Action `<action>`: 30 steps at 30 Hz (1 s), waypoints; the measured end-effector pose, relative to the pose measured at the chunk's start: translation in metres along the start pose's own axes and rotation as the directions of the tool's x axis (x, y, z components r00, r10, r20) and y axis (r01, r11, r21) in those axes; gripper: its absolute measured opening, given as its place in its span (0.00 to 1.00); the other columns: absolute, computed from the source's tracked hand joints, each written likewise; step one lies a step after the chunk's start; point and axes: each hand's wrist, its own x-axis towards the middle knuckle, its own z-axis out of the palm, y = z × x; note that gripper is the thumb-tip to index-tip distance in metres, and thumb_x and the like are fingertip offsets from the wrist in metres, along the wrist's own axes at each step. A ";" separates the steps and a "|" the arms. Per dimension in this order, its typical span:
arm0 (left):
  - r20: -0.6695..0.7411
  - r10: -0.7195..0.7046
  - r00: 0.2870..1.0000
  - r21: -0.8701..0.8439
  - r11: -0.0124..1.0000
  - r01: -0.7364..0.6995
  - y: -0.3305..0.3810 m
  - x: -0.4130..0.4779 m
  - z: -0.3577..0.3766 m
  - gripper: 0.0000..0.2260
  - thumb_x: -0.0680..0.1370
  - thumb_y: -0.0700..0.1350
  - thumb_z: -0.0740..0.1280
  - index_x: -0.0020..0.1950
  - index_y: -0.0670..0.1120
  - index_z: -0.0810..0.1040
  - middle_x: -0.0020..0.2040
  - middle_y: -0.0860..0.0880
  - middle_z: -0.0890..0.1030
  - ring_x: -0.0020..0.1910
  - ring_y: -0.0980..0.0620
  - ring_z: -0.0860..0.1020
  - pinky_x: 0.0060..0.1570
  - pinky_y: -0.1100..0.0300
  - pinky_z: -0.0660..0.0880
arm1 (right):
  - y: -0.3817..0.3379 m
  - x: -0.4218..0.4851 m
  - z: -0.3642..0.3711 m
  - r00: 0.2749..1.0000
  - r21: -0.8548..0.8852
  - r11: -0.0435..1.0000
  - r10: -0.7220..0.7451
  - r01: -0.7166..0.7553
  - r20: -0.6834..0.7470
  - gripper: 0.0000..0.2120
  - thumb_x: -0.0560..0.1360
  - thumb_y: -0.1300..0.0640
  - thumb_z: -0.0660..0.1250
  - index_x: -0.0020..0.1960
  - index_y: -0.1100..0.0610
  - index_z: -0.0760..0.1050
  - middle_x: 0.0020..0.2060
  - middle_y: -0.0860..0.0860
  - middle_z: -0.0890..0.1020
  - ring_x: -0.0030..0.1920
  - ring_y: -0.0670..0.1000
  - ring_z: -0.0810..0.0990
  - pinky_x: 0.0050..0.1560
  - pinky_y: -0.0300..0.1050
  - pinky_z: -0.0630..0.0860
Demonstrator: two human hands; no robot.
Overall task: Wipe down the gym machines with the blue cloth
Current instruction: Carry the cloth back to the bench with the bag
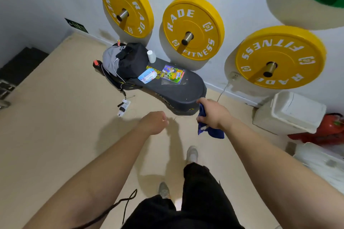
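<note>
Dangling floorward, blue cloth [214,134], right hand [216,112]

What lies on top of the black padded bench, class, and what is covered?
On the bench: a black bag, a grey garment, a white bottle, a blue-and-white packet and a colourful packet. The bag covers the bench's far end.

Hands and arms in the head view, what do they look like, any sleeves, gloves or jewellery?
Both forearms are bare to the frame edge, no sleeves showing. The left hand and right hand have no gloves; no watch, band or ring is visible.
</note>
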 end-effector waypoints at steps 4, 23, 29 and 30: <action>-0.085 0.054 0.995 -0.233 0.970 -0.072 0.030 0.092 -0.026 0.11 0.77 0.50 0.66 0.59 0.51 0.75 0.51 0.54 0.78 0.50 0.50 0.77 0.55 0.51 0.76 | 0.008 0.098 -0.020 0.998 0.194 0.979 -0.058 0.056 0.008 0.20 0.75 0.53 0.70 0.60 0.50 0.62 0.47 0.49 0.76 0.44 0.55 0.76 0.43 0.48 0.71; -0.187 0.240 0.952 -0.340 0.894 -0.293 -0.075 0.439 0.011 0.06 0.66 0.47 0.72 0.40 0.47 0.80 0.49 0.53 0.79 0.49 0.55 0.76 0.50 0.53 0.74 | 0.055 0.416 0.107 0.981 0.473 0.881 -0.093 0.002 0.169 0.20 0.66 0.66 0.73 0.44 0.45 0.69 0.63 0.48 0.75 0.56 0.49 0.76 0.52 0.44 0.75; -0.215 0.196 0.957 -0.193 0.952 -0.239 -0.124 0.490 0.055 0.08 0.69 0.54 0.64 0.40 0.53 0.66 0.34 0.56 0.75 0.34 0.55 0.73 0.31 0.57 0.70 | 0.089 0.456 0.192 0.999 0.386 0.923 -0.023 0.004 0.044 0.15 0.69 0.65 0.75 0.51 0.56 0.73 0.40 0.49 0.77 0.39 0.54 0.75 0.39 0.43 0.74; -0.202 0.207 0.957 -0.167 0.956 -0.242 -0.130 0.496 0.063 0.08 0.71 0.53 0.64 0.41 0.54 0.64 0.32 0.55 0.74 0.31 0.53 0.72 0.29 0.59 0.68 | 0.095 0.460 0.203 0.998 0.365 0.931 -0.007 -0.018 0.067 0.17 0.71 0.63 0.75 0.56 0.55 0.74 0.41 0.47 0.77 0.40 0.53 0.76 0.40 0.41 0.74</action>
